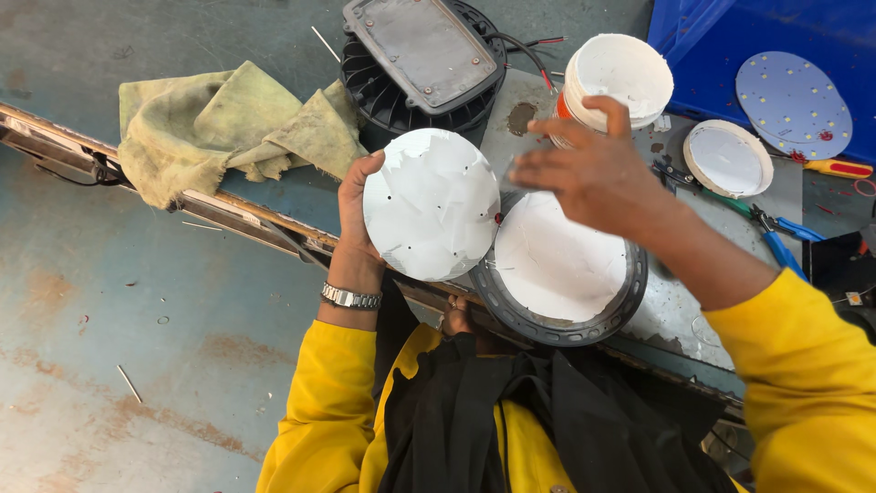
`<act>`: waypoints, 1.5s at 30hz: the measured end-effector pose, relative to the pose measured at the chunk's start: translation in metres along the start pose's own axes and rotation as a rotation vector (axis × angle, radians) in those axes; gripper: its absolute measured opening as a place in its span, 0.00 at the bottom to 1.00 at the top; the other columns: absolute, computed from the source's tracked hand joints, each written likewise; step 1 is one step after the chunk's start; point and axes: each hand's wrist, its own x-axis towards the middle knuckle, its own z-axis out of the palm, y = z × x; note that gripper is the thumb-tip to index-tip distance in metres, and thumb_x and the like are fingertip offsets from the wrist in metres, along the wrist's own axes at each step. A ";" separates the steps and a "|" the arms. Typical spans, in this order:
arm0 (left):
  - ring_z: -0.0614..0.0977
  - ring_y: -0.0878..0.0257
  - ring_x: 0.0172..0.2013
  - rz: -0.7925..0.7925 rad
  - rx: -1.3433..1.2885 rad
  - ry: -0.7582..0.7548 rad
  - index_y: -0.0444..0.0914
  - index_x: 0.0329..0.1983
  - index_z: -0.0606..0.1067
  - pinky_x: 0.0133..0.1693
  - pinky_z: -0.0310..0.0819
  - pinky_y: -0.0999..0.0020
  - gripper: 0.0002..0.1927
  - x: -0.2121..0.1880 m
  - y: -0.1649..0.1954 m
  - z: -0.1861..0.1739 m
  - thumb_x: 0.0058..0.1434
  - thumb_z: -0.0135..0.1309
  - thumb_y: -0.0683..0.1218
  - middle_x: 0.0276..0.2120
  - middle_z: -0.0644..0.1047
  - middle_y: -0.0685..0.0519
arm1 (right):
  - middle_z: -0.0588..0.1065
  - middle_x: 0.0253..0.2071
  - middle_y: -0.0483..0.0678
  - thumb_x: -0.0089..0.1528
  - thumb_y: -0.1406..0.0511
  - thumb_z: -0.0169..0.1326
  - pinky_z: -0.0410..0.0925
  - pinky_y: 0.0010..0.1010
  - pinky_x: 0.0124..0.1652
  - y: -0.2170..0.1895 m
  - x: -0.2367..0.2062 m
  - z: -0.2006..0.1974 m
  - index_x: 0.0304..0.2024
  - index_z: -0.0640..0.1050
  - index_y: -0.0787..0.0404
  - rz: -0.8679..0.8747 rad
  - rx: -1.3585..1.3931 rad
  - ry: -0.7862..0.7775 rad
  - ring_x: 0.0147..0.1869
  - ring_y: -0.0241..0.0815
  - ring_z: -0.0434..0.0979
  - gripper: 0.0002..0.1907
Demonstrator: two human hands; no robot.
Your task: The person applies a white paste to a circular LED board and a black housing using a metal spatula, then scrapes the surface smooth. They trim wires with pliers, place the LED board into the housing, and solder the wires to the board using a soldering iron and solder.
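Note:
My left hand [354, 212] holds a round white plate [431, 204] by its left rim, tilted up, smeared with white paste and dotted with small holes. My right hand [584, 169] hovers just right of the plate with its fingers spread and pointing left, holding nothing I can see. Under it lies a dark round lamp housing [630, 292] whose inside is coated with white paste, resting on the metal bench [675, 315]. A white tub of paste [619, 78] stands behind my right hand.
A black finned lamp body [422, 68] with red and black wires sits at the back. A yellowish rag [228, 123] lies left. A white lid [727, 158], blue pliers [776, 239], a screwdriver [839, 167] and a round LED board [792, 102] in a blue crate are right.

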 end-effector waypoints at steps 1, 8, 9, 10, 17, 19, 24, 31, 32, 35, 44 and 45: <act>0.85 0.50 0.41 0.004 0.018 -0.002 0.27 0.54 0.76 0.44 0.83 0.58 0.27 -0.001 0.000 0.001 0.60 0.57 0.53 0.46 0.81 0.38 | 0.81 0.53 0.35 0.61 0.71 0.58 0.52 0.48 0.66 0.005 0.006 -0.003 0.50 0.84 0.42 0.049 0.128 0.020 0.69 0.39 0.71 0.20; 0.85 0.50 0.41 -0.025 0.137 0.031 0.28 0.53 0.75 0.45 0.83 0.56 0.30 -0.004 0.002 0.007 0.56 0.57 0.56 0.45 0.81 0.38 | 0.78 0.48 0.45 0.66 0.68 0.58 0.64 0.40 0.56 0.040 0.077 0.004 0.51 0.83 0.47 0.244 0.493 -0.073 0.59 0.47 0.73 0.13; 0.85 0.50 0.40 -0.023 0.150 0.033 0.29 0.53 0.75 0.45 0.83 0.57 0.30 -0.004 0.001 0.007 0.56 0.57 0.56 0.44 0.82 0.39 | 0.78 0.48 0.44 0.66 0.67 0.57 0.65 0.39 0.55 0.043 0.084 0.006 0.51 0.83 0.46 0.259 0.490 -0.113 0.58 0.46 0.74 0.13; 0.86 0.50 0.40 -0.022 0.163 0.035 0.29 0.53 0.76 0.45 0.83 0.57 0.30 -0.003 0.002 0.006 0.56 0.56 0.56 0.44 0.82 0.39 | 0.79 0.46 0.43 0.64 0.68 0.58 0.63 0.41 0.56 0.043 0.088 0.008 0.49 0.84 0.46 0.207 0.431 -0.106 0.58 0.46 0.74 0.14; 0.84 0.52 0.40 -0.011 0.120 0.002 0.33 0.52 0.76 0.45 0.82 0.58 0.24 0.004 0.000 -0.004 0.60 0.58 0.55 0.44 0.81 0.43 | 0.82 0.44 0.38 0.56 0.72 0.58 0.59 0.41 0.56 0.032 0.086 0.009 0.48 0.86 0.45 0.009 0.122 -0.098 0.59 0.42 0.73 0.21; 0.85 0.52 0.39 -0.021 0.116 -0.006 0.32 0.52 0.76 0.45 0.82 0.58 0.26 0.004 -0.001 -0.006 0.59 0.58 0.55 0.43 0.81 0.42 | 0.82 0.44 0.38 0.57 0.72 0.58 0.59 0.40 0.57 0.029 0.079 0.008 0.48 0.86 0.44 0.003 0.062 -0.093 0.59 0.41 0.74 0.21; 0.85 0.50 0.43 -0.029 0.110 -0.034 0.32 0.54 0.75 0.47 0.82 0.56 0.28 0.004 0.000 -0.002 0.58 0.58 0.56 0.46 0.81 0.41 | 0.82 0.45 0.40 0.58 0.73 0.57 0.58 0.39 0.56 0.025 0.067 -0.006 0.46 0.86 0.42 0.009 -0.059 -0.122 0.59 0.38 0.74 0.21; 0.82 0.44 0.52 -0.033 -0.040 -0.122 0.28 0.64 0.70 0.56 0.78 0.50 0.47 -0.017 -0.011 0.015 0.62 0.44 0.74 0.56 0.77 0.35 | 0.80 0.47 0.48 0.63 0.70 0.59 0.65 0.39 0.44 -0.003 0.069 -0.044 0.51 0.84 0.54 0.196 0.325 0.053 0.51 0.46 0.77 0.15; 0.81 0.44 0.53 -0.023 -0.036 -0.112 0.29 0.65 0.69 0.56 0.77 0.50 0.47 -0.023 -0.015 0.018 0.62 0.43 0.74 0.56 0.77 0.36 | 0.80 0.48 0.49 0.64 0.70 0.58 0.68 0.36 0.43 -0.012 0.069 -0.047 0.52 0.83 0.56 0.233 0.445 0.076 0.48 0.45 0.78 0.14; 0.79 0.46 0.57 0.003 -0.040 -0.099 0.32 0.68 0.66 0.59 0.74 0.50 0.46 -0.040 -0.031 0.031 0.64 0.40 0.73 0.59 0.75 0.38 | 0.81 0.48 0.50 0.66 0.72 0.56 0.70 0.30 0.36 -0.035 0.066 -0.055 0.52 0.82 0.60 0.337 0.667 0.105 0.44 0.42 0.81 0.12; 0.73 0.52 0.62 0.277 -0.036 -0.162 0.39 0.78 0.55 0.64 0.67 0.54 0.37 -0.075 -0.085 0.069 0.74 0.37 0.65 0.65 0.69 0.44 | 0.80 0.36 0.46 0.63 0.70 0.59 0.69 0.22 0.36 -0.050 0.045 -0.072 0.51 0.81 0.64 0.644 1.009 0.086 0.37 0.29 0.75 0.13; 0.72 0.53 0.63 0.327 -0.032 -0.160 0.42 0.80 0.52 0.65 0.66 0.54 0.37 -0.077 -0.093 0.073 0.74 0.37 0.64 0.66 0.68 0.45 | 0.81 0.37 0.46 0.63 0.70 0.60 0.70 0.21 0.37 -0.053 0.042 -0.073 0.51 0.81 0.65 0.643 0.993 0.100 0.38 0.29 0.77 0.13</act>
